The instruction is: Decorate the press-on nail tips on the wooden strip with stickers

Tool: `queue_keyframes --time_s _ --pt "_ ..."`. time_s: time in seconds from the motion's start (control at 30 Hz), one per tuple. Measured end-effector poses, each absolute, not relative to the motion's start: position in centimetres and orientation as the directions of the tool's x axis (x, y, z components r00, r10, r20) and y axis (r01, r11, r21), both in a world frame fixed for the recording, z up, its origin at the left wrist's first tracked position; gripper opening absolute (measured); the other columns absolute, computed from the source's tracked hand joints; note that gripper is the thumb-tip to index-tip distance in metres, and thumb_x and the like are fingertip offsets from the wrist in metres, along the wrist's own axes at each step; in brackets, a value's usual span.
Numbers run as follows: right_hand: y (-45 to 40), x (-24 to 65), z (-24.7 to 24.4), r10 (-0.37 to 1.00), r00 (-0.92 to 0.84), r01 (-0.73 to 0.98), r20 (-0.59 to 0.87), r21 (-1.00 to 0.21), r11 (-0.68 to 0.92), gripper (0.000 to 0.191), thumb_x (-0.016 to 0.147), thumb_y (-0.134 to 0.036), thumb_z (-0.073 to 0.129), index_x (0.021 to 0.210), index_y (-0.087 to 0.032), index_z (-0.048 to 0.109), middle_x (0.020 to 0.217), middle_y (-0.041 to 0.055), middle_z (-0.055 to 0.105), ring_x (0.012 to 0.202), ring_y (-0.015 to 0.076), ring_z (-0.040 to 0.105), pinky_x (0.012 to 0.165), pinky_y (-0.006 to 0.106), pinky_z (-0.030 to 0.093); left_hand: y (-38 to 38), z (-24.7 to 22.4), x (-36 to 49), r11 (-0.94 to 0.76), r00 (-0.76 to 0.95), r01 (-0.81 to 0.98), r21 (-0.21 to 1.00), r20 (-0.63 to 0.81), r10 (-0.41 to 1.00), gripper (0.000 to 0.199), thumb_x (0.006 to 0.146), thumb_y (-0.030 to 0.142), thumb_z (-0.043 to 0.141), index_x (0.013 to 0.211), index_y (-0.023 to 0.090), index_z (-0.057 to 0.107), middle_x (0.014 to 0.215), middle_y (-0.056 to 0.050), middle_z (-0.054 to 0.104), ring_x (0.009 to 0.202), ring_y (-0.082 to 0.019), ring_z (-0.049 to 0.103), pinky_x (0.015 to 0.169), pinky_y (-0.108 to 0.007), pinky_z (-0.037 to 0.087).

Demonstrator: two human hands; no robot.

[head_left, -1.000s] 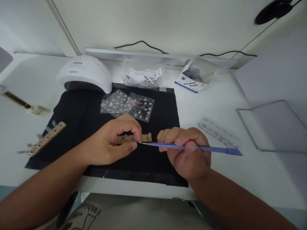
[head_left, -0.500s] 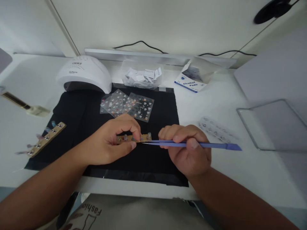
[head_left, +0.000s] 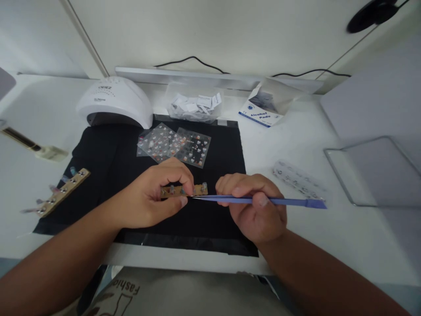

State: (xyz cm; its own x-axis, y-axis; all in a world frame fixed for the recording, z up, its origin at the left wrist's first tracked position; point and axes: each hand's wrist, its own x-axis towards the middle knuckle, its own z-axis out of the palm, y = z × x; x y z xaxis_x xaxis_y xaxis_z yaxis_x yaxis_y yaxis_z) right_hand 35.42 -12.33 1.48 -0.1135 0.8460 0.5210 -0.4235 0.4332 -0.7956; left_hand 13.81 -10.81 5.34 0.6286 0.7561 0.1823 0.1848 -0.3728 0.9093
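Blue-purple tweezers lie in the grip of my right hand, their thin tips pointing left and close together. Those tips meet the fingertips of my left hand, whose thumb and forefinger are nearly pinched; whatever is between them is too small to make out. Just behind my left fingertips, a wooden strip with small clear and coloured pieces rests on the black mat. My left fingers hide part of the strip.
Sticker sheets lie on the mat. Around it are a second wooden strip, a white lamp, a bottle brush, a tub of packets, an alcohol pads box, a clear sheet and a wire frame.
The tweezers have tilted slightly, with their rear end shifted left, and their tips have closed together. My right hand has moved a little to the left. My left hand has barely moved.
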Motion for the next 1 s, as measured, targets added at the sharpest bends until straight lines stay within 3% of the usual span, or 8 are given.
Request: queue_keyframes --time_s 1.0 --pt "-12.61 35.34 2.01 0.871 -0.105 -0.428 0.48 -0.812 0.397 0.024 0.096 -0.027 0.053 0.09 -0.021 0.075 0.062 0.0032 0.067 0.053 0.0167 0.058 0.054 0.034 0.046 -10.79 5.47 13.67 -0.365 0.642 0.204 0.908 0.157 0.75 0.012 0.084 0.007 0.056 0.089 0.017 0.061 0.096 -0.005 0.062 0.092 -0.018 0.058 0.086 -0.035 0.046"
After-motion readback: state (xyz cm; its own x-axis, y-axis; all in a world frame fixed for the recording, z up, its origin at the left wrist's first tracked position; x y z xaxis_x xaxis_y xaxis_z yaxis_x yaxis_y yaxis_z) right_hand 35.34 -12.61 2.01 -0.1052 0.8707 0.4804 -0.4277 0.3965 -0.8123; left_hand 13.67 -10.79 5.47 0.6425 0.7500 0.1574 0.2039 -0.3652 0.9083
